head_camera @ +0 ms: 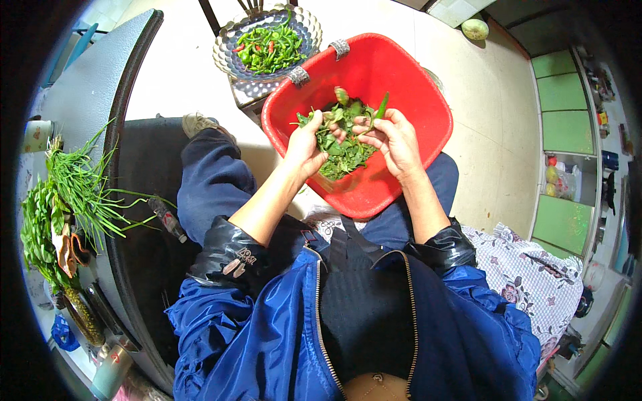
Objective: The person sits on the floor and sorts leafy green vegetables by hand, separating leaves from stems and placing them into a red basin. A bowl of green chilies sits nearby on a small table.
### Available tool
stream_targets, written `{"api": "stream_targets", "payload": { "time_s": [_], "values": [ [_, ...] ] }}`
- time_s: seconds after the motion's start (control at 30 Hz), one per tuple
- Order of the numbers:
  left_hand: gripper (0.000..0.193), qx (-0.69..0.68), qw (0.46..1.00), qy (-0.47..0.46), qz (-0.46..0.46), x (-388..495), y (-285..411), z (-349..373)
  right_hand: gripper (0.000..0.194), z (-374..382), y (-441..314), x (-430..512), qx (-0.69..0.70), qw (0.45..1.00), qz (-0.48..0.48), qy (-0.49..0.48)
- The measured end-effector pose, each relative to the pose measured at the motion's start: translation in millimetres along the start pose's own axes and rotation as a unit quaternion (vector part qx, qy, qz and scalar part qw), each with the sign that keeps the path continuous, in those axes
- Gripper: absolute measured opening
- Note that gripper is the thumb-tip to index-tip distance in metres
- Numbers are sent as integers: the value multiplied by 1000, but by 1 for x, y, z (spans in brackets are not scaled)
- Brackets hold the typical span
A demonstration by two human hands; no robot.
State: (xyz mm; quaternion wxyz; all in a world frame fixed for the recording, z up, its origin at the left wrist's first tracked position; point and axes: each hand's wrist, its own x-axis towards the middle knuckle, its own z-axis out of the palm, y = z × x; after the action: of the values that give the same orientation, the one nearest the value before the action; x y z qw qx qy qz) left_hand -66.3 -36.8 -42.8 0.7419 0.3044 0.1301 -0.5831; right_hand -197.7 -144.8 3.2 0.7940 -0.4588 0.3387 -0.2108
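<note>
Across my lap sits a red plastic basin (416, 100), tilted, with green leaves and stems (348, 155) heaped in its bottom. My right hand (398, 143) pinches a green chili pepper (382, 105), which points upward between thumb and fingers. Opposite it, inside the basin, my left hand (305, 145) is curled by the leaves; whether it grips a sprig is unclear. A blurred pale-green piece (341, 95) shows above the heap. Beyond the basin's far left rim, a scalloped plate (220, 52) holds many green chilies (268, 50) and a few red ones.
The plate rests on a small stool (246, 95). Along the left table (95, 90) lie scallions (83, 183), leafy greens (37, 225) and a green flask (111, 371). A plastic bottle (168, 220) lies by my left thigh. Green cabinets (564, 125) line the right; a melon (475, 29) is on the floor.
</note>
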Motion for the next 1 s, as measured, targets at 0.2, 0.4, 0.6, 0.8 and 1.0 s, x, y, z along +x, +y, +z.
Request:
{"api": "stream_targets", "payload": {
  "time_s": [0.2,0.4,0.6,0.8,1.0],
  "values": [
    [27,3,999,-28,-41,0,6,-10,17,-7,-5,7,-54,998,-15,19],
    [28,137,985,-102,4,-8,6,10,19,8,-15,19,-1,999,25,-43],
    [33,303,943,-62,120,-21,-1,22,24,18,2,18,-154,987,-34,-29],
    [13,208,971,-3,119,-19,7,17,23,28,3,12,-101,993,-38,-38],
    [12,191,981,5,31,-10,5,-3,22,38,-19,43,-36,990,-124,49]
  ]
}}
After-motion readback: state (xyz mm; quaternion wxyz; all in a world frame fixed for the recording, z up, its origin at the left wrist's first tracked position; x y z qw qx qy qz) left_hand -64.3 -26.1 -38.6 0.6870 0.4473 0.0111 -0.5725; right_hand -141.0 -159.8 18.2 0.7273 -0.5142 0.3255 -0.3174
